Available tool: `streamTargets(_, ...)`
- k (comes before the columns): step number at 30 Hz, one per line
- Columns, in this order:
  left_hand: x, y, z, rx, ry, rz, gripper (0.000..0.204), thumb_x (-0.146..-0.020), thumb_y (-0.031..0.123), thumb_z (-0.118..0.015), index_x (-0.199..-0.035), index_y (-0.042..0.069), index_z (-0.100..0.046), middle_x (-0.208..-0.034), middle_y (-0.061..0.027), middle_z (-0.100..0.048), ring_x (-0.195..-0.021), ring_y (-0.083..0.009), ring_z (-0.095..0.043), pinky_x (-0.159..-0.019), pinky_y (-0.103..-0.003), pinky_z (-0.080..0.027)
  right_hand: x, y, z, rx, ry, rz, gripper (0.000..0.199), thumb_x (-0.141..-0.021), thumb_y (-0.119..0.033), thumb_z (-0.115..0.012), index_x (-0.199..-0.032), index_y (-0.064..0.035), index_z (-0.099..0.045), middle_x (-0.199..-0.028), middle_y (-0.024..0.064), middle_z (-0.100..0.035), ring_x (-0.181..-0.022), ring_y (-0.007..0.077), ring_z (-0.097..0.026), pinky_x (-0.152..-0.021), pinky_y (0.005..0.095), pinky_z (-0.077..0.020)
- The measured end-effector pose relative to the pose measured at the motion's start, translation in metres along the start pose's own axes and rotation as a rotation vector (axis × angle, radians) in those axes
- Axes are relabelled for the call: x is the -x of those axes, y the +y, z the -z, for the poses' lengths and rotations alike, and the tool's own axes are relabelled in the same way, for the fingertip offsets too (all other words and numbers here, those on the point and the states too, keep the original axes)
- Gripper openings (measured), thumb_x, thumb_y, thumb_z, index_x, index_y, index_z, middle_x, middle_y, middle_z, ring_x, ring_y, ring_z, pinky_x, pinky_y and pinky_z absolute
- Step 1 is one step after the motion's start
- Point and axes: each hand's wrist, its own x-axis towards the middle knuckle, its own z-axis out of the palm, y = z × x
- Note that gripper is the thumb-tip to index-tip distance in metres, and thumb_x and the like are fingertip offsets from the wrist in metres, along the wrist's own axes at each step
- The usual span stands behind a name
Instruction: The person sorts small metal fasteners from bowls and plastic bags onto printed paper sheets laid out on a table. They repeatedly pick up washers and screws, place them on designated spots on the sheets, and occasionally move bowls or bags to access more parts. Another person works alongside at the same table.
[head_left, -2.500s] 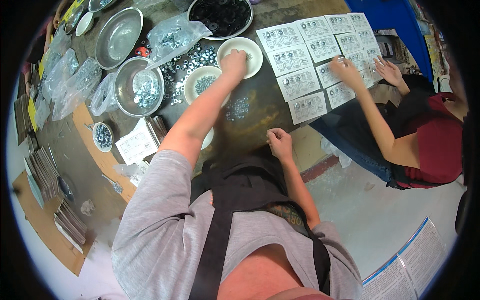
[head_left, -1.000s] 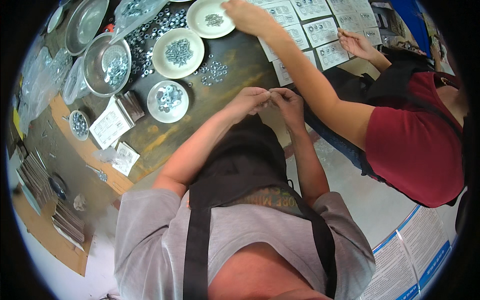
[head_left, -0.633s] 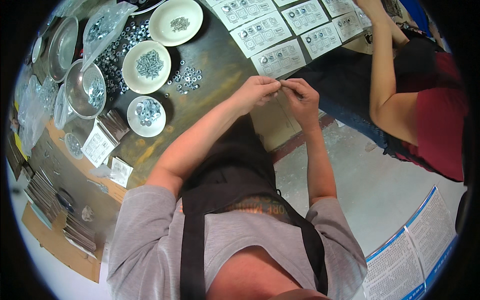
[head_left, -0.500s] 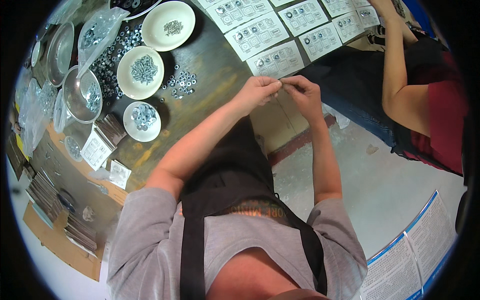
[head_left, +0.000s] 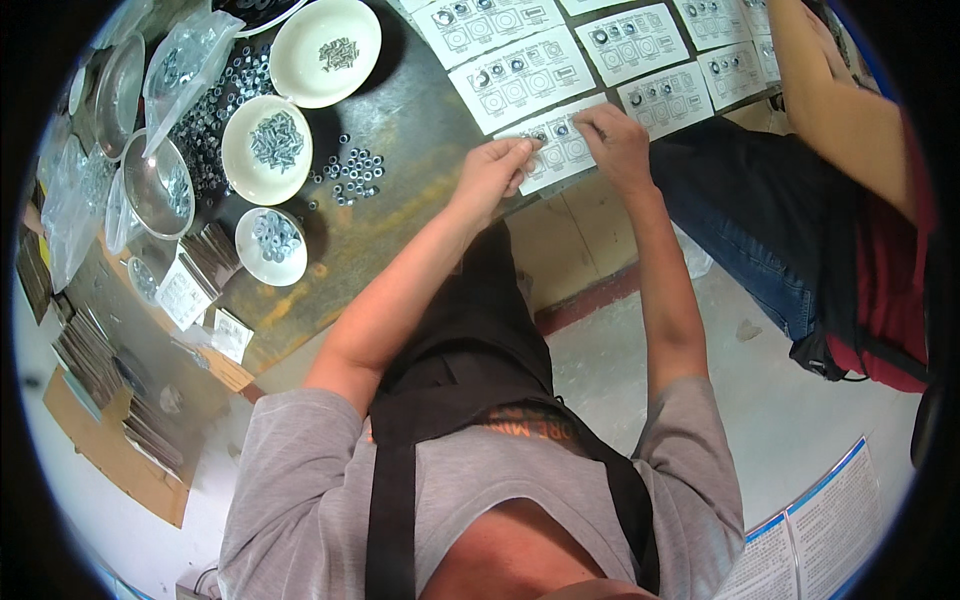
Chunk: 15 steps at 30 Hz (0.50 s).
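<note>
A white printed card [head_left: 568, 172] with small metal pieces on its diagrams lies at the table's near edge. Over its right part, my right hand [head_left: 618, 148] has thumb and fingers pinched together. My left hand [head_left: 492, 178] is beside the card's left edge, its fingertips also closed. Anything inside either pinch is too small or hidden to make out. Several similar cards [head_left: 521, 80] are laid in rows beyond, with small metal rings and nuts on them. Loose metal nuts [head_left: 350, 176] are scattered on the table left of my left hand.
At left stand a white bowl of screws [head_left: 236, 165], another bowl of small metal pieces [head_left: 292, 65] and a smaller bowl of washers [head_left: 262, 272]. Metal bowls [head_left: 140, 212] and plastic bags [head_left: 185, 75] lie farther left. A co-worker's arm [head_left: 835, 110] reaches in at the right.
My hands, together in front of the table edge before, are now apart. The right has moved forward over the card; the left has shifted slightly left. The co-worker's arm has come nearer.
</note>
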Motion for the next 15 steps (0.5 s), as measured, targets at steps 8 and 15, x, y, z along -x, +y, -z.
streamTargets(8,-0.009,-0.002,0.002,0.418,-0.068,0.025,0.035,-0.095,0.022,-0.052,-0.116,-0.006,-0.055,-0.092,-0.0058,-0.060,-0.080,-0.0111,-0.056,-0.072,-0.023,-0.049,-0.002,0.008,-0.003,-0.077,-0.016,0.013,0.012,-0.075,0.000,-0.069,-0.086,-0.0048,-0.069,-0.079,0.0051,-0.062,-0.068,0.0175,-0.061,-0.059,0.0272,-0.0471)
streamTargets(15,-0.010,0.001,-0.010,0.628,-0.090,0.065,0.034,-0.096,0.022,-0.050,-0.114,-0.006,-0.054,-0.102,-0.0090,-0.061,-0.089,-0.0139,-0.061,-0.083,-0.028,-0.053,-0.003,-0.029,0.012,-0.152,-0.023,-0.142,0.016,-0.072,0.000,-0.071,-0.087,-0.0053,-0.069,-0.081,0.0063,-0.062,-0.070,0.0198,-0.061,-0.061,0.0282,-0.0475)
